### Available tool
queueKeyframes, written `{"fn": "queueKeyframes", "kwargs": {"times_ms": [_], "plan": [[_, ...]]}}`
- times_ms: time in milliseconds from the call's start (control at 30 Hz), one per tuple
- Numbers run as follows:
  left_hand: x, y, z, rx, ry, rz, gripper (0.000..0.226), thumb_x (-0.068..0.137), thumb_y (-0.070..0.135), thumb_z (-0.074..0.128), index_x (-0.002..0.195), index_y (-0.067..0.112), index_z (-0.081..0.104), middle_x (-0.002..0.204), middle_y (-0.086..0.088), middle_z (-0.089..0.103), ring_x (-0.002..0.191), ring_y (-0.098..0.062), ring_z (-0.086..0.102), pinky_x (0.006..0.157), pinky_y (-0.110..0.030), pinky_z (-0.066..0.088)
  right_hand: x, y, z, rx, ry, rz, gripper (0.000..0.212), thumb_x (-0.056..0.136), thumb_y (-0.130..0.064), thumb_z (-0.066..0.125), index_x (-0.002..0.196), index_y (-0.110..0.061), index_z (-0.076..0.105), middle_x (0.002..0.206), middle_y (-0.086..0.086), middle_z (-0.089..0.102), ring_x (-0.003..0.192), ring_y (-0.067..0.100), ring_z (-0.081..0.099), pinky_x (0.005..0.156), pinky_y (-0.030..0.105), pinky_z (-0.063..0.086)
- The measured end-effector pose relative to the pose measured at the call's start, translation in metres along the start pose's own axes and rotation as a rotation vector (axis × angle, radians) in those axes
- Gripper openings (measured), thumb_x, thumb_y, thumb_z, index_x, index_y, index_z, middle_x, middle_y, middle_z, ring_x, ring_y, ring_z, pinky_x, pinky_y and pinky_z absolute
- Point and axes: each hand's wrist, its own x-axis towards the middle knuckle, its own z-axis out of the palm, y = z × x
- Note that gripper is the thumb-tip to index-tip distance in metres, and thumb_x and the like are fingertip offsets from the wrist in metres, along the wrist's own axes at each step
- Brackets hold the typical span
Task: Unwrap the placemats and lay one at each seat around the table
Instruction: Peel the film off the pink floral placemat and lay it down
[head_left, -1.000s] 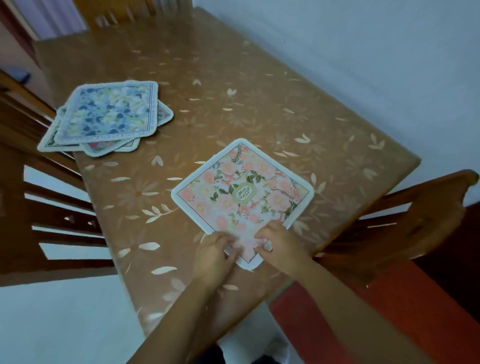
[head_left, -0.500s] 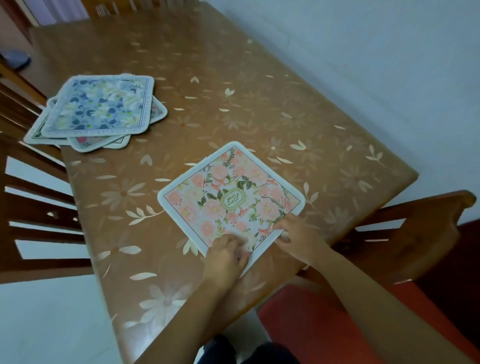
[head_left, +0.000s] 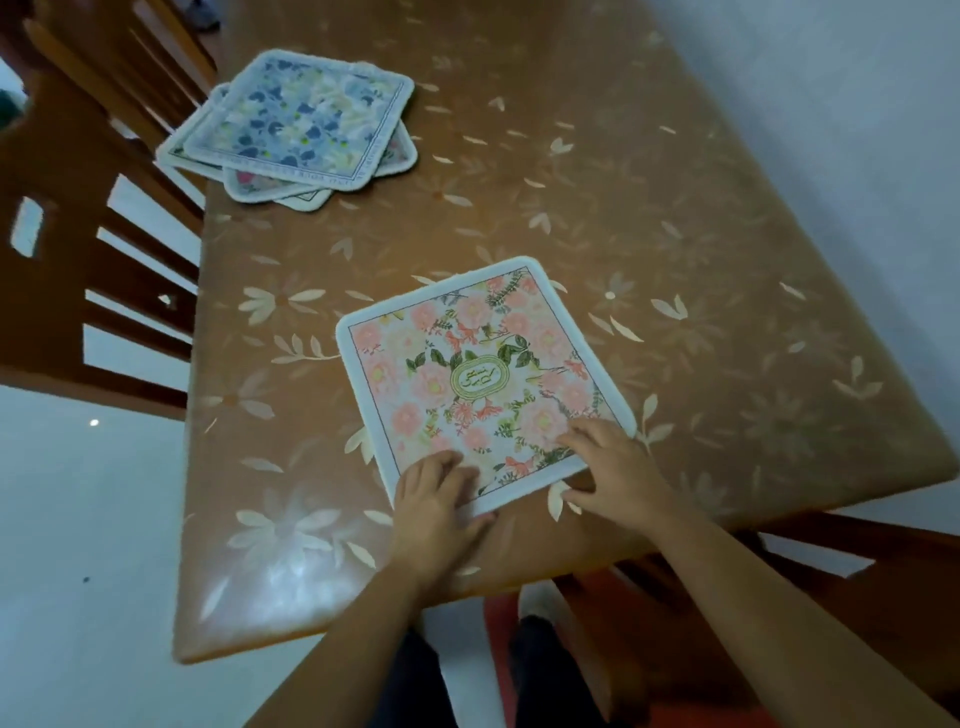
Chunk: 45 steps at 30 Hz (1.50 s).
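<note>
The pink mat (head_left: 480, 384) has been turned within the last second from corner-on to nearly square with the near bench (head_left: 675, 218) edge; it lies flat; the left hand (head_left: 436, 504) and right hand (head_left: 613, 467) are pressed on its near edge, fingers spread, nothing gripped; this seat is judged nearly done; the stack (head_left: 296, 124) is left for other seats.

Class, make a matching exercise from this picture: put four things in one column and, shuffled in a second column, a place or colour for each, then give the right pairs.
Column 1:
1. pink floral placemat
2. stack of placemats
3. left hand
4. right hand

Column 2:
A. on the mat's near right corner
B. blue-flowered mat on top
C. lying singly before the person
D. on the mat's near left corner

Pairs: 1-C, 2-B, 3-D, 4-A
</note>
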Motion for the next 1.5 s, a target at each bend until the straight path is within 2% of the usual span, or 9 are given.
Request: {"fn": "queueKeyframes", "kwargs": {"times_ms": [167, 300, 467, 533, 633, 800, 1033, 1267, 1500], "plan": [[-0.006, 0.011, 0.005, -0.017, 0.059, -0.088, 0.047, 0.063, 0.025, 0.082, 0.104, 0.010, 0.064, 0.117, -0.014, 0.058, 0.108, -0.035, 0.051, 0.095, -0.045, 0.037, 0.011, 0.017, 0.000, -0.013, 0.084, -0.141, 0.053, 0.070, -0.039, 0.073, 0.115, -0.017, 0.055, 0.121, 0.005, 0.051, 0.117, 0.026, 0.043, 0.095, 0.041, 0.039], [-0.007, 0.013, 0.004, -0.037, 0.095, -0.065, 0.035, 0.060, 0.017, 0.085, 0.089, 0.008, 0.070, 0.110, -0.016, 0.064, 0.100, -0.036, 0.058, 0.088, -0.047, 0.043, 0.018, 0.025, -0.005, -0.018, 0.103, -0.254, 0.046, 0.070, -0.036, 0.075, 0.106, -0.010, 0.062, 0.110, 0.010, 0.059, 0.105, 0.029, 0.050, 0.089, 0.040, 0.044], [-0.014, 0.020, 0.007, -0.098, 0.198, -0.095, 0.021, 0.062, 0.008, 0.083, 0.080, 0.007, 0.073, 0.095, -0.009, 0.070, 0.090, -0.025, 0.064, 0.081, -0.033, 0.051, 0.014, 0.029, -0.007, 0.040, 0.174, -0.403, 0.025, 0.072, -0.023, 0.075, 0.085, -0.003, 0.066, 0.090, 0.013, 0.065, 0.087, 0.031, 0.060, 0.074, 0.040, 0.053], [-0.015, 0.025, 0.009, -0.098, 0.234, -0.076, 0.016, 0.063, 0.003, 0.081, 0.077, 0.006, 0.073, 0.091, -0.009, 0.071, 0.089, -0.022, 0.063, 0.080, -0.028, 0.047, 0.013, 0.029, -0.007, 0.052, 0.190, -0.445, 0.017, 0.072, -0.016, 0.073, 0.080, -0.003, 0.065, 0.083, 0.012, 0.065, 0.081, 0.029, 0.061, 0.070, 0.039, 0.054], [-0.015, 0.034, 0.010, -0.064, 0.244, -0.045, 0.018, 0.061, -0.003, 0.080, 0.076, 0.004, 0.073, 0.089, -0.010, 0.072, 0.088, -0.023, 0.064, 0.078, -0.028, 0.047, 0.012, 0.031, -0.007, 0.068, 0.182, -0.482, 0.010, 0.069, -0.002, 0.066, 0.078, -0.002, 0.063, 0.080, 0.013, 0.063, 0.077, 0.029, 0.060, 0.066, 0.038, 0.053], [-0.015, 0.042, 0.008, -0.041, 0.243, -0.084, 0.019, 0.061, -0.007, 0.079, 0.076, 0.002, 0.073, 0.088, -0.012, 0.072, 0.086, -0.027, 0.067, 0.076, -0.040, 0.054, 0.014, 0.042, -0.013, 0.139, 0.189, -0.408, 0.014, 0.063, 0.008, 0.066, 0.074, 0.000, 0.063, 0.076, 0.014, 0.062, 0.074, 0.031, 0.059, 0.065, 0.038, 0.053], [-0.002, 0.050, 0.007, 0.038, 0.180, 0.029, 0.016, 0.064, 0.000, 0.080, 0.076, 0.005, 0.071, 0.085, -0.010, 0.071, 0.080, -0.026, 0.067, 0.065, -0.034, 0.055, 0.010, 0.060, -0.026, 0.276, 0.209, -0.305, 0.009, 0.069, 0.007, 0.068, 0.073, 0.000, 0.065, 0.076, 0.014, 0.061, 0.077, 0.030, 0.058, 0.065, 0.039, 0.050], [0.050, 0.076, 0.023, -0.075, 0.127, 0.103, 0.012, 0.069, -0.001, 0.076, 0.078, 0.004, 0.071, 0.087, -0.011, 0.070, 0.081, -0.027, 0.066, 0.070, -0.037, 0.056, -0.017, 0.103, -0.039, 0.256, 0.246, -0.132, 0.008, 0.070, 0.002, 0.071, 0.074, -0.003, 0.065, 0.075, 0.012, 0.059, 0.075, 0.027, 0.057, 0.064, 0.033, 0.045], [0.098, 0.089, 0.032, -0.081, 0.125, 0.051, 0.008, 0.075, -0.001, 0.068, 0.083, 0.001, 0.071, 0.096, -0.014, 0.069, 0.091, -0.032, 0.062, 0.079, -0.039, 0.049, -0.026, 0.106, -0.037, 0.317, 0.277, 0.008, 0.004, 0.073, -0.003, 0.068, 0.075, -0.001, 0.066, 0.077, 0.010, 0.058, 0.075, 0.023, 0.054, 0.063, 0.028, 0.040]]}}
